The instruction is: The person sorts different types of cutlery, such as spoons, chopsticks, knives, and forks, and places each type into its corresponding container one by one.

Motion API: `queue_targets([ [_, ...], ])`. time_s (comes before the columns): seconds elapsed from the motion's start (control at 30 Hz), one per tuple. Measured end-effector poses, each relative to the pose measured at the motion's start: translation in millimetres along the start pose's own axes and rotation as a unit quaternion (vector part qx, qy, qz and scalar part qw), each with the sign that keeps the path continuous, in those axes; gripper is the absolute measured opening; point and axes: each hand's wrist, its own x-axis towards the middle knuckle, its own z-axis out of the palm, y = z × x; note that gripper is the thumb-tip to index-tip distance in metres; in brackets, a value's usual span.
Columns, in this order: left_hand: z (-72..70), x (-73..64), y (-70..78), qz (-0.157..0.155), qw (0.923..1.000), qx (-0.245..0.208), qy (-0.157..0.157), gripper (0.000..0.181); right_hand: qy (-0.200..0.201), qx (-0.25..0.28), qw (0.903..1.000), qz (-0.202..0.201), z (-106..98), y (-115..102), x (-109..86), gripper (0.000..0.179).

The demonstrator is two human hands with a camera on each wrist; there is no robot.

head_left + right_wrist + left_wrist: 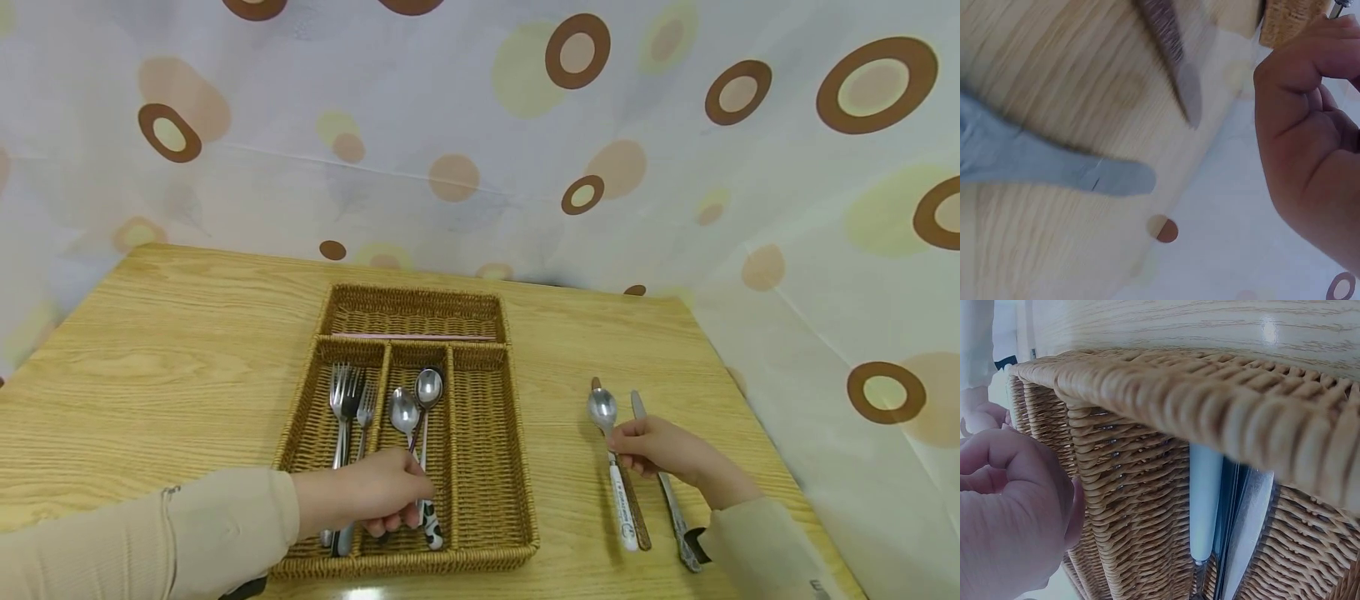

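In the head view my left hand (pixel 390 487) is over the middle compartment of the wicker tray (pixel 491 467), fingers curled round a dark-handled spoon (pixel 429 385). Part of its handle is hidden under the hand. Beside it lies another spoon (pixel 403 408); a black-and-white patterned handle (pixel 432 527) shows below the hand. My right hand (pixel 656 450) pinches a white-handled spoon (pixel 623 508) near its neck, over the table at the right. Under that spoon lies a brown utensil (pixel 640 525). A silver knife (pixel 678 525) passes beneath the right hand.
Several forks (pixel 347 392) lie in the left compartment, their handles (pixel 1205 500) seen close in the left wrist view. A thin pink stick (pixel 412 337) lies across the back compartment. Patterned cloth (pixel 450 225) hangs behind the table (pixel 187 350) and along its right side.
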Motion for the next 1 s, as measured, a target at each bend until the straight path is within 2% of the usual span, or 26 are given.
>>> queue_targets([
  [0.3, 1.3, -0.3, 0.1, -0.002, 1.0, -0.004, 0.004, 0.016, 0.002, -0.003, 0.9998, -0.018, 17.2, -27.0, 10.2, 0.023],
  [0.57, 0.6, -0.8, 0.9, -0.002, 1.0, -0.006, -0.005, 0.017, 0.007, -0.024, 0.9993, -0.027, 29.6, -46.4, 23.7, 0.026],
  [1.0, -0.1, -2.7, 3.7, 0.009, 0.9996, -0.018, -0.02, 0.017, -0.001, -0.024, 0.9992, -0.031, 51.4, -76.4, 44.5, 0.026],
])
